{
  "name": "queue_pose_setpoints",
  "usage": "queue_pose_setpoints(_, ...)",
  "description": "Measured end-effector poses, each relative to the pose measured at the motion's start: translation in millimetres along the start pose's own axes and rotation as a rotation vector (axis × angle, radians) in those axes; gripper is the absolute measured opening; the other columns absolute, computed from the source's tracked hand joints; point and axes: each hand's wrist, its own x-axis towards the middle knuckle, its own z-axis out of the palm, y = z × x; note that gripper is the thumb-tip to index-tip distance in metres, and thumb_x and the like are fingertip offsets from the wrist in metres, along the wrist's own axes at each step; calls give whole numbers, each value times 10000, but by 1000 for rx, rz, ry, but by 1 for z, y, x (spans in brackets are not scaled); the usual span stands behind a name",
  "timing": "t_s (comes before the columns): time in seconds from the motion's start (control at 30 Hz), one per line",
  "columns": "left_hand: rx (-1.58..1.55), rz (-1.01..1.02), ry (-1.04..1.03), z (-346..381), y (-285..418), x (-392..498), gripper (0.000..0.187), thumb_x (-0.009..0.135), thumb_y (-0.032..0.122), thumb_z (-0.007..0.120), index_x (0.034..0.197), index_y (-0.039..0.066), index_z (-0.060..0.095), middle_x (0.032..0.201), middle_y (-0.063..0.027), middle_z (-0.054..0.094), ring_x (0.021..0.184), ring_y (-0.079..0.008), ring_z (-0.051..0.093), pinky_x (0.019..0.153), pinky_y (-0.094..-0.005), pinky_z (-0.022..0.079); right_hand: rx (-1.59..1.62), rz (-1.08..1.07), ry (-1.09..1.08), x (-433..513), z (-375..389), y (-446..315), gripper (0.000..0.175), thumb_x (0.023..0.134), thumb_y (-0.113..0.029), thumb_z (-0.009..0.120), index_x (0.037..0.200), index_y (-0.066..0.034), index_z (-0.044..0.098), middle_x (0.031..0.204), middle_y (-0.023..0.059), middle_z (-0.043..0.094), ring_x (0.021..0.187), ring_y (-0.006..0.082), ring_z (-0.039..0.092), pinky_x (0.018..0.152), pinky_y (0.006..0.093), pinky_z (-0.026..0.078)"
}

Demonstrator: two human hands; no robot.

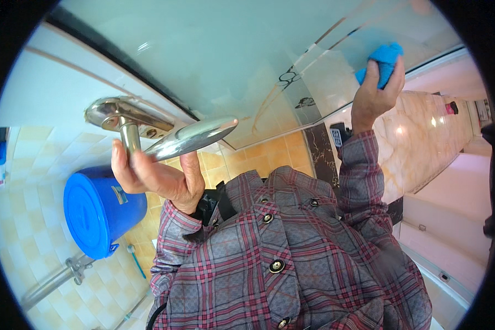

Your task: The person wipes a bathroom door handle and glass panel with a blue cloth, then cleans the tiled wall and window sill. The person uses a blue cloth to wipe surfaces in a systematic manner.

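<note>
My left hand [159,175] grips the shiny metal door handle [194,138], with fingers around its neck and the thumb under the lever. The handle's base plate is fixed to the white door frame [62,78]. At the upper right, my right hand [377,97] holds a bunched blue cloth [383,62] against the frosted glass door panel [231,53]. Dark and copper-coloured decorative lines and small rings [289,77] run across the glass. Part of the cloth is hidden behind my fingers.
A lidded blue plastic bucket [126,198] stands at left on yellow floor tiles, near a metal wall fitting [77,268] and a thin teal-handled brush [137,262]. To the right, glossy marble-look flooring [416,132] meets a dark threshold strip [319,152].
</note>
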Motion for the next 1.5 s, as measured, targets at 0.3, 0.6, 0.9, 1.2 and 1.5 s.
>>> queue_pose_setpoints(0.3,-85,-144,-45,7,-1,-12,1018,751,26,723,1493,64,27,1447,-191,210,1237,-355,412,995,-499,447,111,-270,-466,-102,-1,-58,409,683,-22,708,1054,-193,685,1105,85,574,1067,291,530,914,424,418)
queue_pose_setpoints(0.6,-157,-151,-100,9,3,-32,969,793,-5,679,1499,49,18,1518,-231,117,1381,-384,249,1116,-574,250,-20,345,-118,-74,-3,8,372,652,5,729,1000,-69,620,984,146,610,944,343,556,839,413,452)
queue_pose_setpoints(0.9,-162,-707,-241,4,-16,-48,956,829,39,702,1488,19,9,1527,-237,93,1411,-347,171,1155,-529,136,-50,841,-319,-138,0,33,289,711,-90,724,969,-41,604,919,140,625,899,305,611,786,409,497)
queue_pose_setpoints(1.2,-95,-892,-296,22,-26,-64,1107,806,134,764,1511,76,-88,1536,-195,155,1412,-287,190,1143,-475,168,422,901,59,-46,2,20,322,804,-139,727,1075,-10,609,921,92,615,824,209,608,735,318,506)
queue_pose_setpoints(1.5,-273,-857,-250,22,-20,-59,898,826,-18,685,1486,98,87,1464,-162,288,1307,-267,344,1073,-442,300,274,716,-343,-128,10,15,401,654,103,651,1016,-67,613,1012,121,569,1039,291,552,866,392,474)
